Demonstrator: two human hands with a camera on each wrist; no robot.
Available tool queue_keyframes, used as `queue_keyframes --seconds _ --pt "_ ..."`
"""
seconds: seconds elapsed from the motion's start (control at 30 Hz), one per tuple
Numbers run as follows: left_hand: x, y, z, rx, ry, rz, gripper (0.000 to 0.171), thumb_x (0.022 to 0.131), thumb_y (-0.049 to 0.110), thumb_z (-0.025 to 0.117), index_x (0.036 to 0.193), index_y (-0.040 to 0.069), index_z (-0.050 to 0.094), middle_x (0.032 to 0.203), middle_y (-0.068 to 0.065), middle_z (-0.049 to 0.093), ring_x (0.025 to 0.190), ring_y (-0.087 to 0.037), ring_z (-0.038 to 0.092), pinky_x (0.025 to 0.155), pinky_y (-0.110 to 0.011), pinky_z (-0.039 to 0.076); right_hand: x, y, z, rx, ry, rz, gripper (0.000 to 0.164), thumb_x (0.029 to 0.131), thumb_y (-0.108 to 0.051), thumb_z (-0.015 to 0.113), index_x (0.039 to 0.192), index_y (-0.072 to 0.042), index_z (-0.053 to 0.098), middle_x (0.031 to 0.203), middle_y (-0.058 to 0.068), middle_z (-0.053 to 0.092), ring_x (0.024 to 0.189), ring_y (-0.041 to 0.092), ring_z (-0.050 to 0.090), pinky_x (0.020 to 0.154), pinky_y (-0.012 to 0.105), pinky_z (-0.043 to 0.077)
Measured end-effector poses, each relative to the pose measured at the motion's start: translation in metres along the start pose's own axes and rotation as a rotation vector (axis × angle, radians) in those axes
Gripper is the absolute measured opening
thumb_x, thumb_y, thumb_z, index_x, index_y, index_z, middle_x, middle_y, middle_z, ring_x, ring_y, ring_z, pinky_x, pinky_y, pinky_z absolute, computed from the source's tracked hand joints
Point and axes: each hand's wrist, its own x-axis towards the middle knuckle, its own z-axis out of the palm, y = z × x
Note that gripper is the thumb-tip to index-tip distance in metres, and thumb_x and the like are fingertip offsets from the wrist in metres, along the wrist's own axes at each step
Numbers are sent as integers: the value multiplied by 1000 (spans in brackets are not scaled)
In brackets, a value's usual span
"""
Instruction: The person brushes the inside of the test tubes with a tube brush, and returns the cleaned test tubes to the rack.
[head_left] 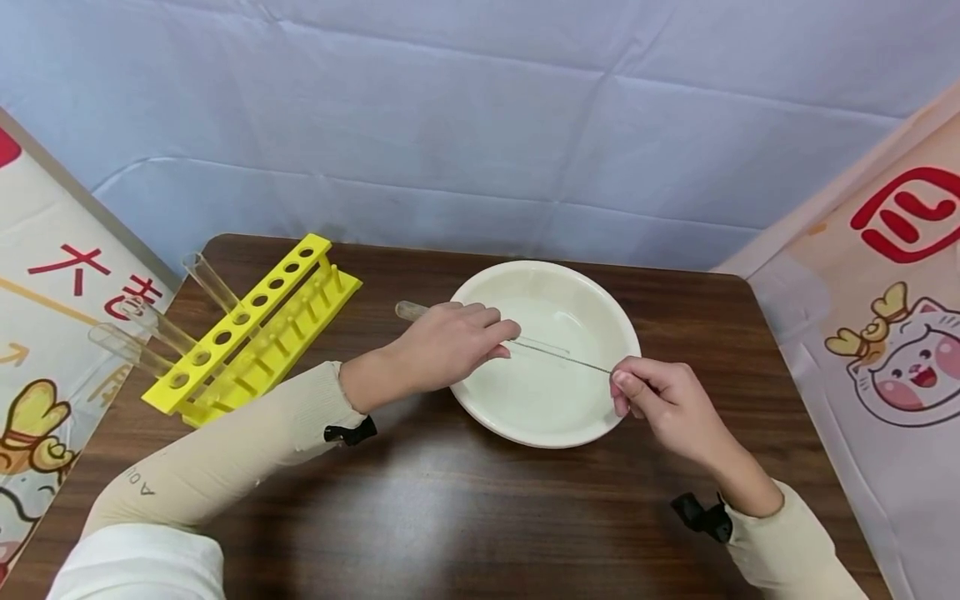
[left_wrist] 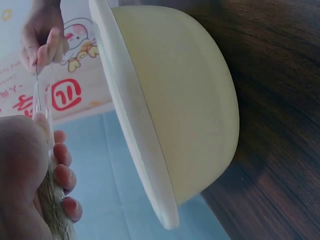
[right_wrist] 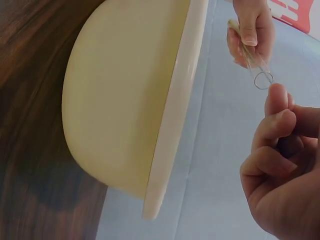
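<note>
A clear test tube (head_left: 410, 311) is gripped in the left hand (head_left: 453, 342), held slantwise above a white basin (head_left: 542, 438). Its open mouth (right_wrist: 263, 88) points toward the right hand. Inside the tube, pale bristles of a test tube brush (left_wrist: 56, 210) show between the left palm and fingers. The brush's thin twisted wire handle (head_left: 573, 359) runs out of the mouth. At the wire's end, the right hand (head_left: 667, 400) pinches it between thumb and fingertips, over the basin's right rim. The left fingers hide the tube's middle.
A yellow test tube rack (head_left: 300, 329) stands at the table's left, with three clear tubes (head_left: 212, 283) leaning in its holes. Behind the brown wooden table (head_left: 465, 517) hangs a pale blue cloth (head_left: 450, 125). Printed panels (head_left: 900, 333) flank both sides.
</note>
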Motion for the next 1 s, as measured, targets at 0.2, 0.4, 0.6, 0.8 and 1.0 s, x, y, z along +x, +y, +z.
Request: queue_keyframes --seconds 0.2,0.4,0.6,0.8,1.0 --pt "2 -1 1 17 22 12 18 103 30 63 109 13 62 80 1 57 71 -17 58 58 -28 47 3 -1 -1 128 -94 108 32 106 4 46 78 -6 59 62 2 56 52 17 47 47 32 41" --pt "4 -1 7 8 23 33 18 102 29 65 109 13 61 79 1 56 69 -18 56 61 -27 46 7 -5 -3 382 -143 370 40 111 -14 37 76 3 48 59 6 46 49 20 39 43 35 29" --pt "7 -1 7 22 51 50 18 103 30 63 110 13 61 79 1 56 69 -18 56 62 -27 47 5 -8 -2 757 -194 450 35 108 -8 28 74 -4 34 58 3 28 49 20 17 47 34 10" --pt "8 0 2 19 62 58 20 102 32 64 112 14 63 80 2 59 70 -17 59 62 -27 49 4 -7 0 986 -181 423 32 104 -1 23 73 -8 29 62 4 19 51 20 10 49 30 5" --pt "6 -2 0 3 34 60 22 103 34 62 114 15 64 80 2 60 71 -16 59 63 -26 49 0 0 -1 909 -155 311 33 103 5 23 73 -7 30 61 6 19 50 21 12 48 33 7"
